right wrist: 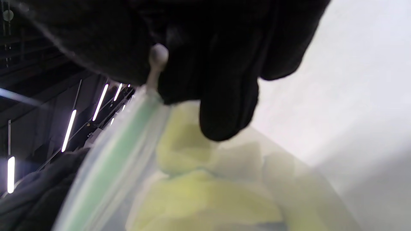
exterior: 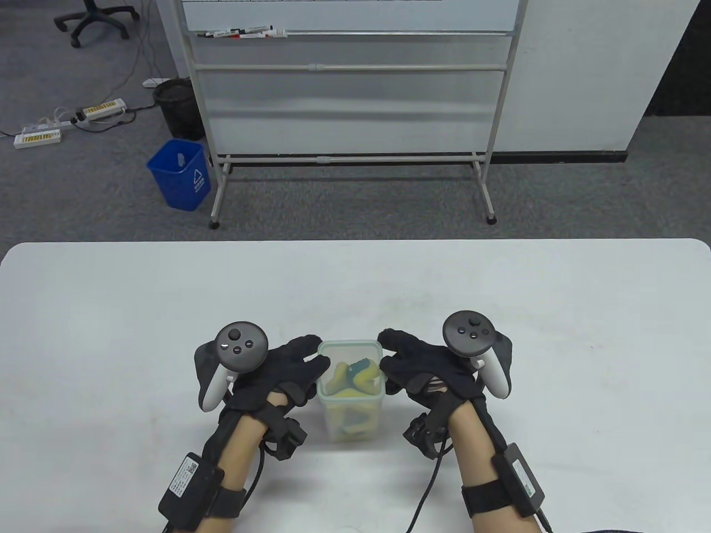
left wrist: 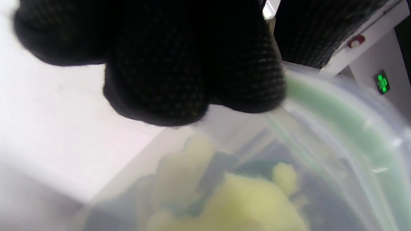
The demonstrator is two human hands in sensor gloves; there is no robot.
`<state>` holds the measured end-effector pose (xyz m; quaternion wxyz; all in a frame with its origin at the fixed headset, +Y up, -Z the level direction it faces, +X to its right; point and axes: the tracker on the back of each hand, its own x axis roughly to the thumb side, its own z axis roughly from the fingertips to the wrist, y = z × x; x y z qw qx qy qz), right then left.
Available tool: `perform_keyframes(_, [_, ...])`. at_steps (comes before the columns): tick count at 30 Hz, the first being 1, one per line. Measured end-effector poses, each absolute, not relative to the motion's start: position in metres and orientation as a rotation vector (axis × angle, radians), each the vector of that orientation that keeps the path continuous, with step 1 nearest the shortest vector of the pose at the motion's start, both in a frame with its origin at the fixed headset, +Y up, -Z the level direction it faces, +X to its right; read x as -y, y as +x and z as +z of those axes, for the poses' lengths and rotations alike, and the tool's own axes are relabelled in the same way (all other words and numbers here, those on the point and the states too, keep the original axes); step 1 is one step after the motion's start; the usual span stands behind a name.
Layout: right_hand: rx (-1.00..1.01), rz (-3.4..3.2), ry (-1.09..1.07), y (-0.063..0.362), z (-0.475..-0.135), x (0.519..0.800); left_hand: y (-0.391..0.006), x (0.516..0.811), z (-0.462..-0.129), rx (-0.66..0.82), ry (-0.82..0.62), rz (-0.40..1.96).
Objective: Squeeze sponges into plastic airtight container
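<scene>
A clear plastic container (exterior: 351, 413) with a pale green rim stands near the table's front edge. Yellow and blue-green sponges (exterior: 355, 377) are crammed inside it. My left hand (exterior: 314, 355) touches the left side of the rim with its fingertips. My right hand (exterior: 389, 352) touches the right side of the rim. In the left wrist view my fingers (left wrist: 179, 80) lie on the container (left wrist: 337, 128) above the sponges (left wrist: 250, 199). In the right wrist view my fingers (right wrist: 228, 106) press on the container's wall beside the green rim (right wrist: 122, 154), over the sponges (right wrist: 205, 199). I cannot tell whether a lid is on.
The white table (exterior: 139, 333) stretches bare around the container. Beyond its far edge stand a whiteboard frame (exterior: 350, 161), a blue bin (exterior: 180, 175) and a black bin (exterior: 176, 108) on the floor.
</scene>
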<state>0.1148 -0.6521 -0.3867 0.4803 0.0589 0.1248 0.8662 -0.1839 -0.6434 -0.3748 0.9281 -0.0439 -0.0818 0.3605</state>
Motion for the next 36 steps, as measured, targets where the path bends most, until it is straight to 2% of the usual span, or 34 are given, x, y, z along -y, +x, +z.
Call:
perform_keyframes(2, [-0.314,2.101,0.147,0.115,-0.387,0.653,-0.185,0.639,-0.375,0.183,-0.077,0.649])
perform_keyframes(10, [-0.364,2.099,0.132,0.114,-0.384,0.652,-0.185,0.645,-0.377,0.175,-0.130,0.718])
perform_keyframes(18, [-0.458,1.881,0.110,0.124,-0.392,0.671,-0.184,0.648,-0.377,0.162,-0.141,0.754])
perform_keyframes(23, [-0.432,1.984,0.112,0.119,-0.386,0.661,-0.184,0.647,-0.375,0.155,-0.125,0.740])
perform_keyframes(27, [-0.347,2.145,0.086,0.114,-0.377,0.648,-0.182,0.642,-0.372,0.139,-0.044,0.681])
perform_keyframes(36, [0.010,2.585,0.064,0.093,-0.355,0.618,-0.178,0.632,-0.365,0.127,0.078,0.538])
